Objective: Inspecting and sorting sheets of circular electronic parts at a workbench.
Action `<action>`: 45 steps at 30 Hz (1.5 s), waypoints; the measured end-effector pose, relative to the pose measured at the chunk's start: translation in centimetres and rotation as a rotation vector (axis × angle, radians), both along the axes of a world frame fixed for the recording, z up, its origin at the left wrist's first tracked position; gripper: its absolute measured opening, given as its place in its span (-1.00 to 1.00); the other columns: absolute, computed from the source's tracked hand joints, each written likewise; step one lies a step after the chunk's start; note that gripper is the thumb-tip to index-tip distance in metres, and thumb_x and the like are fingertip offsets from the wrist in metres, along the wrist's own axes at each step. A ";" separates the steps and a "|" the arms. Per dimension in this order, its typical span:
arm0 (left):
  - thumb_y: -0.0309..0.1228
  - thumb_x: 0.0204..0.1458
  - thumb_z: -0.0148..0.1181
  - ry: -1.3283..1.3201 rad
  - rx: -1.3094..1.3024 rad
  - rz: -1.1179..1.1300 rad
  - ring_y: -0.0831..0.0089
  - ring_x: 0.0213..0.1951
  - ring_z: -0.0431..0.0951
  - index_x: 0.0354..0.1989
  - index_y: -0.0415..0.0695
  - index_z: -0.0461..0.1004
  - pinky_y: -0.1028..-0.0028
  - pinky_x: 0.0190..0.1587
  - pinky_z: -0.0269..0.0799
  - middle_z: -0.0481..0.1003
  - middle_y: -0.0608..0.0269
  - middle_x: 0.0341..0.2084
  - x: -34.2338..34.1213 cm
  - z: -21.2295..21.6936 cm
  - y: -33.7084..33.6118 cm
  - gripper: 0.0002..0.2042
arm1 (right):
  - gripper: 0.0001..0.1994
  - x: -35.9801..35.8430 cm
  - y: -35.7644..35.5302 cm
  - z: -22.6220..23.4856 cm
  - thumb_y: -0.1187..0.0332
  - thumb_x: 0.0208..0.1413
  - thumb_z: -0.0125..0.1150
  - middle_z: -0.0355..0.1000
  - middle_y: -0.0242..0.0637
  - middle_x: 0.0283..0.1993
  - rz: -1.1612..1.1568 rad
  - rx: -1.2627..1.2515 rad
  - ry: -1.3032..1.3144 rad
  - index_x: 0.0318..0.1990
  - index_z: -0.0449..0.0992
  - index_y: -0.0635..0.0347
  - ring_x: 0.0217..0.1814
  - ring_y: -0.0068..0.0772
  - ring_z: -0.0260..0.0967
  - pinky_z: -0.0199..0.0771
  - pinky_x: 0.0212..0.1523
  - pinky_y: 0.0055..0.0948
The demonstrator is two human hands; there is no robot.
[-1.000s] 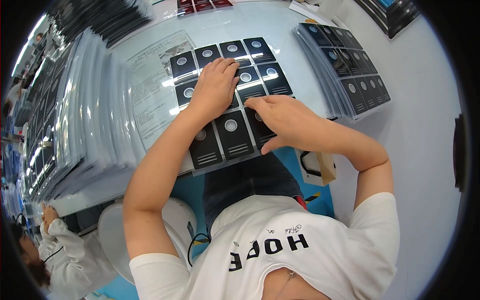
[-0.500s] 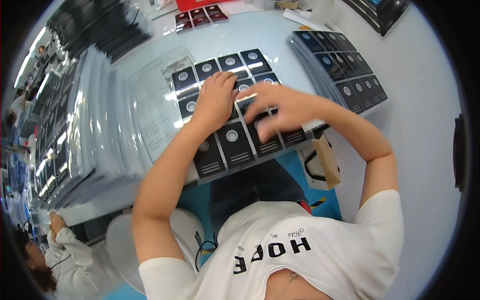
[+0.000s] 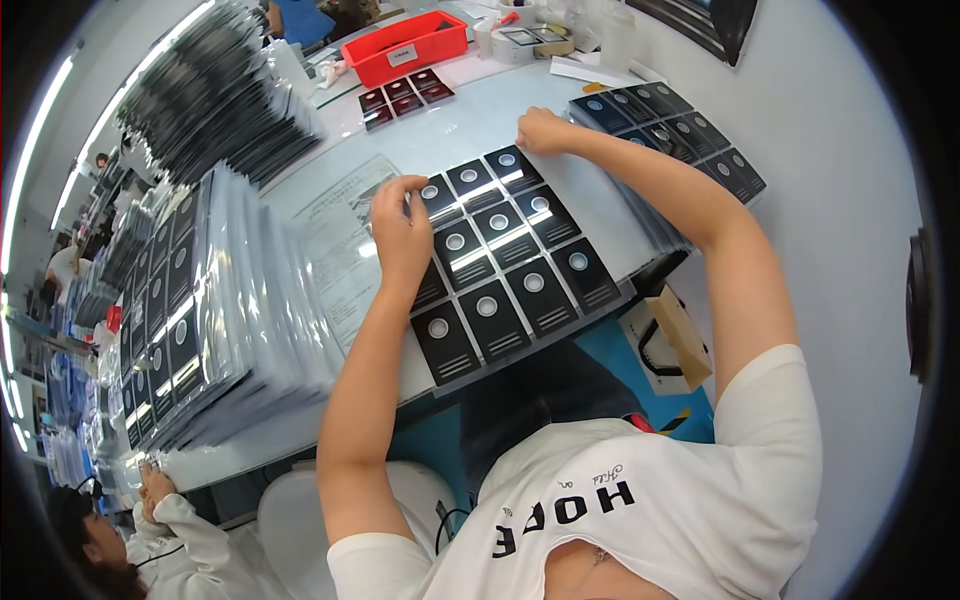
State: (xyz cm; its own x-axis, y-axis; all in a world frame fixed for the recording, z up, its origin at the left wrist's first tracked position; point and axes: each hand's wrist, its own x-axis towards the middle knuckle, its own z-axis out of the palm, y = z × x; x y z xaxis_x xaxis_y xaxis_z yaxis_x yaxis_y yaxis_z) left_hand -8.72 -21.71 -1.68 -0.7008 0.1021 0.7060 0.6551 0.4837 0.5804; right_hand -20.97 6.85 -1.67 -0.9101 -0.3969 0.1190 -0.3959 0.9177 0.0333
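Note:
A clear plastic sheet of black cards (image 3: 512, 240), each with a round silver spot and most with pale lines, lies on the glass-topped table in front of me. At its far left corner my left hand (image 3: 402, 232) has curled fingers closed at the sheet's edge. My right hand (image 3: 545, 132) is closed in a pinch at the far right corner; its fingertips are partly hidden. To the right lies a stack of similar card sheets (image 3: 690, 135). A printed paper (image 3: 335, 215) shows under the glass, left of the sheet.
Tall stacks of plastic-covered sheets (image 3: 250, 290) crowd the left side, with a dark stack (image 3: 215, 105) behind. Small dark red cards (image 3: 405, 97) lie in front of a red bin (image 3: 405, 48). A cardboard box (image 3: 672, 340) stands below the table's right edge. Another person (image 3: 165, 535) sits at lower left.
My right hand has moved from above the sheet to its far right corner and closed. My left hand has shifted from the sheet's middle to its far left corner. The view has shifted.

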 end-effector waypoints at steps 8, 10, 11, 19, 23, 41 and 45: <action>-0.59 -0.08 -0.03 -0.112 0.379 0.213 0.27 -0.11 0.39 -0.27 -0.22 0.48 0.37 0.01 0.24 0.45 0.13 -0.25 -1.8 -0.7 -4.3 -0.79 | -0.82 2.3 -0.8 0.6 0.32 0.05 0.11 0.48 -0.06 -0.32 -0.150 -0.347 0.042 -0.29 0.47 0.25 -0.23 -0.08 0.44 0.40 -0.20 -0.24; -0.60 -0.09 -0.04 -0.127 0.450 0.200 0.32 -0.14 0.39 -0.25 -0.24 0.48 0.39 -0.01 0.25 0.46 0.14 -0.27 -2.1 -1.2 -4.6 -0.77 | -0.82 2.4 -1.4 -0.6 0.29 0.05 0.12 0.48 -0.06 -0.32 -0.093 -0.282 0.026 -0.30 0.47 0.22 -0.22 -0.05 0.42 0.39 -0.20 -0.23; -0.60 -0.09 -0.04 -0.123 0.452 0.195 0.32 -0.14 0.39 -0.25 -0.24 0.48 0.39 -0.01 0.25 0.46 0.14 -0.27 -2.2 -1.3 -4.4 -0.77 | -0.80 2.3 -1.5 -0.9 0.27 0.03 0.14 0.47 -0.05 -0.33 -0.118 -0.312 0.023 -0.33 0.46 0.24 -0.20 0.00 0.40 0.37 -0.16 -0.21; -0.55 -0.04 0.01 -0.154 0.243 0.156 0.21 -0.12 0.42 -0.22 -0.26 0.44 0.33 0.00 0.28 0.47 0.06 -0.24 -1.3 -1.9 -3.5 -0.80 | -0.74 4.7 -1.6 0.7 0.22 0.10 0.14 0.39 -0.22 -0.56 -0.345 -1.032 -0.429 -0.44 0.41 0.27 -0.60 -0.47 0.36 0.38 -0.59 -0.43; -0.40 0.02 0.11 0.006 -0.159 0.047 0.08 -0.03 0.39 -0.13 -0.25 0.43 0.26 0.06 0.24 0.44 0.00 -0.14 0.6 -1.2 -0.3 -0.73 | -0.67 5.6 -0.5 -0.1 0.16 0.12 0.11 0.39 -0.31 -0.61 -0.365 -0.947 -0.503 -0.48 0.45 0.29 -0.70 -0.53 0.31 0.35 -0.62 -0.53; -0.13 0.11 0.06 -0.089 -0.367 -0.040 0.01 0.21 0.18 0.12 -0.25 0.30 0.25 0.24 0.04 0.22 -0.16 0.15 -1.4 -3.1 4.8 -0.49 | -0.60 7.0 -0.2 -1.1 0.03 0.09 0.01 0.48 -0.20 -0.55 -0.325 -0.748 -0.139 -0.44 0.53 0.22 -0.56 -0.28 0.45 0.41 -0.34 -0.32; -0.28 0.13 0.07 -0.007 -0.002 -0.002 0.12 -0.02 0.40 -0.12 -0.30 0.41 0.29 0.13 0.22 0.39 -0.07 -0.07 -1.5 -1.4 4.7 -0.69 | -0.60 8.2 1.1 0.2 0.02 0.08 0.10 0.47 -0.12 -0.51 -0.210 -0.658 -0.183 -0.44 0.49 0.26 -0.45 -0.16 0.45 0.38 -0.35 -0.31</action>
State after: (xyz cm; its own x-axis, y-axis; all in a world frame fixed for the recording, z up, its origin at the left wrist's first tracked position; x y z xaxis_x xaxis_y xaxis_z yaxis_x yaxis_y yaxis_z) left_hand -10.22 -17.02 -3.08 -0.7054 0.1050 0.7010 0.6520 0.4839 0.5837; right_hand -12.78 7.98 -1.42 -0.9877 -0.1095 0.1113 -0.1547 0.7821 -0.6036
